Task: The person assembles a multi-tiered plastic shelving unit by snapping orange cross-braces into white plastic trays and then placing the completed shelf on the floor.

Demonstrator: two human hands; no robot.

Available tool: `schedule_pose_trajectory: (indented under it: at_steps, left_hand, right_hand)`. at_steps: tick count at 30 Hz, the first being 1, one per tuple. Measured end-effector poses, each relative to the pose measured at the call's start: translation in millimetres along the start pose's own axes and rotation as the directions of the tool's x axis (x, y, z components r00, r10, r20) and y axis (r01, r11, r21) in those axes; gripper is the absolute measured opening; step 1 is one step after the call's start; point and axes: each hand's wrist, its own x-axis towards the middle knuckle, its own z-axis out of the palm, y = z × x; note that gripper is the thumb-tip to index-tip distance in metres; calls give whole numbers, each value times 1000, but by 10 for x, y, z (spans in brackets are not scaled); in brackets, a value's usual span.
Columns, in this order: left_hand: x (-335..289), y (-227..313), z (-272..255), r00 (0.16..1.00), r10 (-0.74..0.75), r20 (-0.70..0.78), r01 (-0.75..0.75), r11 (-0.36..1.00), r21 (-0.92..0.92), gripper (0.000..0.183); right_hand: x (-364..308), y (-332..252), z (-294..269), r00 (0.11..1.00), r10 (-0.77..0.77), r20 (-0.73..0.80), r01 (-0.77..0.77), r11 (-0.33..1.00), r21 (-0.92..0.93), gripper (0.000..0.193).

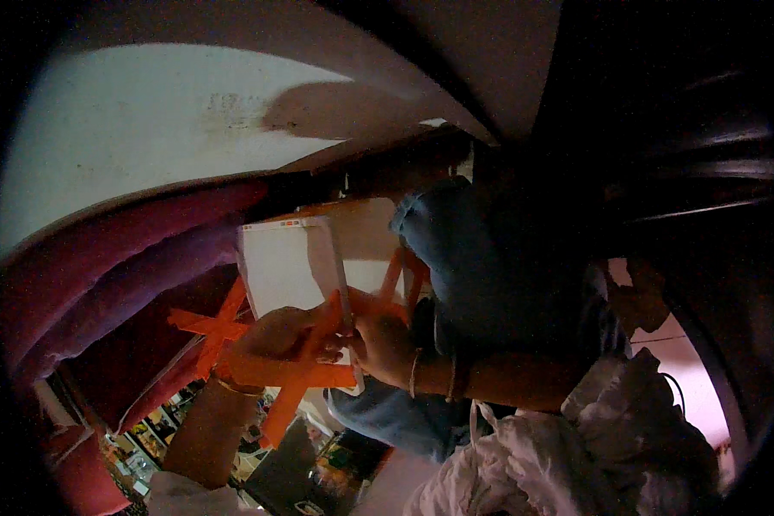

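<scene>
An orange frame of crossed bars (297,377) is in front of me, beside a flat white board (288,267) with a pale edge. My left hand (275,334) reaches in behind the near orange bars, which partly cover it. Its fingers curl close to the lower right edge of the board. My right hand (385,348) meets it there from the right, its fingers closed near the same edge. Anything pinched between the two hands is too dark and small to make out. Another orange cross (213,327) stands out left of the board.
Purple and red padded cloth (138,249) lies at the left. Blue-grey fabric (464,249) rises right of the board, and crumpled pale cloth (568,439) fills the lower right. Below are small mixed items (150,443) and a dark flat panel (288,473). The right side is very dark.
</scene>
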Motion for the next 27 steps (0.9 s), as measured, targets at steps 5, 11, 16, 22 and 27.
schedule_pose_trajectory:
  at_steps: [5,11,16,22,27]
  left_hand:
    - [-79,-151,-64,973,229,21,-230,964,134,33]
    - [-145,-942,-247,749,622,-228,-594,783,184,29]
    - [90,-1867,-10,653,581,-486,-641,766,55,31]
    - [555,-1984,44,492,789,-368,-498,602,624,48]
    - [496,-1825,307,556,577,-598,-766,635,-100,46]
  right_hand:
    - [61,102,-40,965,-262,0,239,881,-408,24]
    - [46,78,15,978,-199,-69,193,978,-80,23]
    - [60,235,-8,935,-301,-189,251,935,-249,21]
    - [-44,183,0,927,-349,-137,209,785,-583,19]
    - [-114,347,28,890,-426,-162,266,775,-573,20]
